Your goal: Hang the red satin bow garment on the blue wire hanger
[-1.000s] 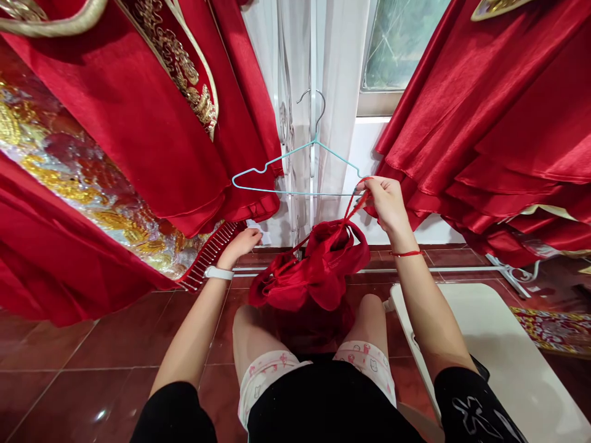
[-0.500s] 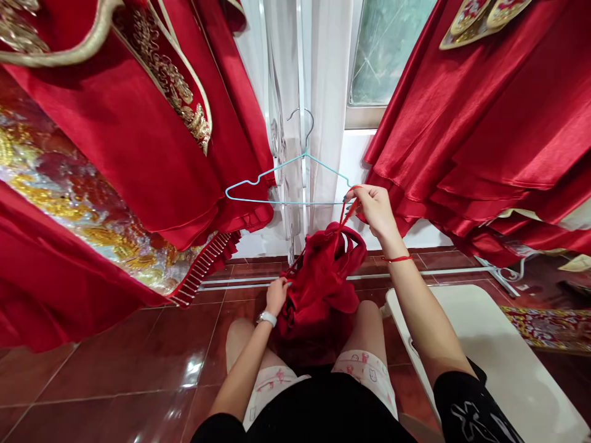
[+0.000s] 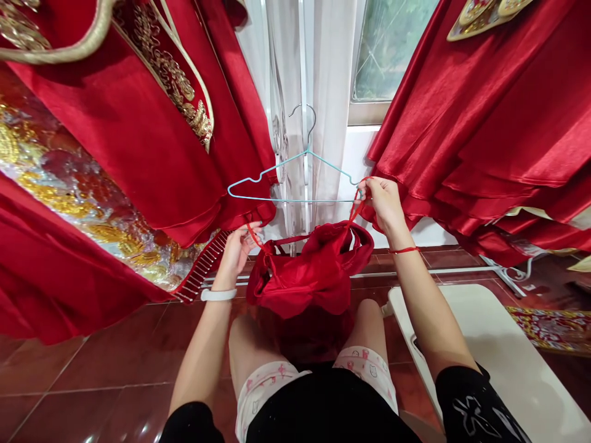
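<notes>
A red dress [image 3: 305, 277] with thin straps hangs in front of my knees, its top spread between my two hands. My left hand [image 3: 239, 246] is closed on the strap at the dress's left side and lifts it. At the right end of the light blue hanger [image 3: 286, 200], my right hand [image 3: 381, 195] pinches the other strap, which is looped up by the hanger's shoulder notch. The hanger's metal hook rests against a white upright pole. No strap is on the hanger's left end. The lower part of the dress is in shadow.
Red gowns with gold embroidery [image 3: 184, 111] hang close on the left, and more red gowns [image 3: 489, 123] hang on the right. A white table [image 3: 503, 344] stands at my right. A low white rail [image 3: 429, 271] runs across the tiled floor [image 3: 115, 369].
My left hand has moved up and left, raising the left strap and spreading the bunched dress wide. My right hand has shifted slightly right and up with its strap.
</notes>
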The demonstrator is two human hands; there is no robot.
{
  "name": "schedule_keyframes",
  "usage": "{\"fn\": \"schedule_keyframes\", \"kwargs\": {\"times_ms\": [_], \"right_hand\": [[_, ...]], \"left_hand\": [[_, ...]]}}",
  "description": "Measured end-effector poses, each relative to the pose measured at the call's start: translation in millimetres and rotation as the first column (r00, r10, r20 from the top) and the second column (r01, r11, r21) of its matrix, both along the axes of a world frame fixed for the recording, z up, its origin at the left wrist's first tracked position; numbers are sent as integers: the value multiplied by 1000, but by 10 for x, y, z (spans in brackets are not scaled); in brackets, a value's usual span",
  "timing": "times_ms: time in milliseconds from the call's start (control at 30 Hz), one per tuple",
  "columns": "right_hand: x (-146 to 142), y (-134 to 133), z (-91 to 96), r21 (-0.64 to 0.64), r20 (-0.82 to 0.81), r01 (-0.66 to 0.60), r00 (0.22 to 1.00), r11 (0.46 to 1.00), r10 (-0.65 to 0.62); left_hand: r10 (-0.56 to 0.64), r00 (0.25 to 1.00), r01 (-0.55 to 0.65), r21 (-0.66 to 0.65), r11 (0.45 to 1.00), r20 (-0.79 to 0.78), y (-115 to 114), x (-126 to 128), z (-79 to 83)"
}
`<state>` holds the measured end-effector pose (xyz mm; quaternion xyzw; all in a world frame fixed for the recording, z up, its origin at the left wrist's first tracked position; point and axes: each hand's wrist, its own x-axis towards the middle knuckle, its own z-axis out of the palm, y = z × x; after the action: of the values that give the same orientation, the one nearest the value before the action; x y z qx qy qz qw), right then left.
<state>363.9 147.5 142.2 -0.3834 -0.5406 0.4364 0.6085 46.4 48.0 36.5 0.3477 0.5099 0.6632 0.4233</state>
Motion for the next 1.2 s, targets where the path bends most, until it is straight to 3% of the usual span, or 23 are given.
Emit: {"fn": "schedule_keyframes", "kwargs": {"times_ms": [100,200,300,533,700,867,1067,1200], "right_hand": [[116,56,-9,-8,-65,49,997,999,-50],[281,105,-56,-20,-129,79,988,997,-81],[440,150,-201,-15,-161,102,982,995,-103],[612,427,-666,-40,-193,203,959,978,-207],[568,544,-812,-129,-222,93,968,987,-120],[533,504,-869,-161,-269,-79,963,984,33],[522,510,-866,-115,-405,-101,913,988,47],[517,500,-874,-37,-393,-112,915,993,88]], "left_hand": [[62,986,-54,58,997,-154,3,-86,369],[145,961,-130,78,988,-235,59,-182,540],[193,957,-174,103,979,-216,139,-296,543],[261,947,-236,149,960,-186,324,-470,381],[290,951,-270,166,948,-110,548,-481,437],[218,970,-193,201,960,-108,652,-462,529],[51,961,6,202,979,-273,559,-460,649],[-39,891,128,169,977,-452,546,-463,821]]}}
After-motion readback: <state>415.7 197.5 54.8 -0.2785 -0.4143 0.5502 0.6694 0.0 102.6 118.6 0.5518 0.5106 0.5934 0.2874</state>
